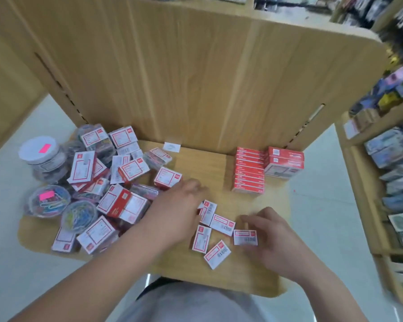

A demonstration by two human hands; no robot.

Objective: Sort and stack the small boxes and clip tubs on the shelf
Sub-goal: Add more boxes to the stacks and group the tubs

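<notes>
Five or six small white boxes [222, 224] lie loose on the shelf [203, 166], in front of the red stack [249, 169] and a bit to its left, labels at all angles, some touching, one overlapping another. Left hand [184, 201] is palm-down just front-left of the red stack, fingers stretched fwd but motion-blurred, so can't tell if they've got anything. Right hand [272, 233] sits in front of the red stack, fingers bent, tips at the far edge of one box [245, 237]. Looks like contact, but can't tell if it's a real pinch. Unsorted heap [116, 182] of bigger boxes and the clip tubs [49, 203] are well left of the red stack; a second red stack [285, 162] stands just beside its right side.

Step in hand, imo: gather the loose small ones into one neat pile. To do it well:
- Turn each box label-up w/ barcode the same way before stacking.
- Square the edges w/ both hands like a deck of cards.
- Don't grab more than the fingers can keep flat.
- Boxes look light & slick, so they'll prob slide: press from both sides, not from above.
- Build the pile beside the red stack, apart from the heap, so nothing topples back in
</notes>
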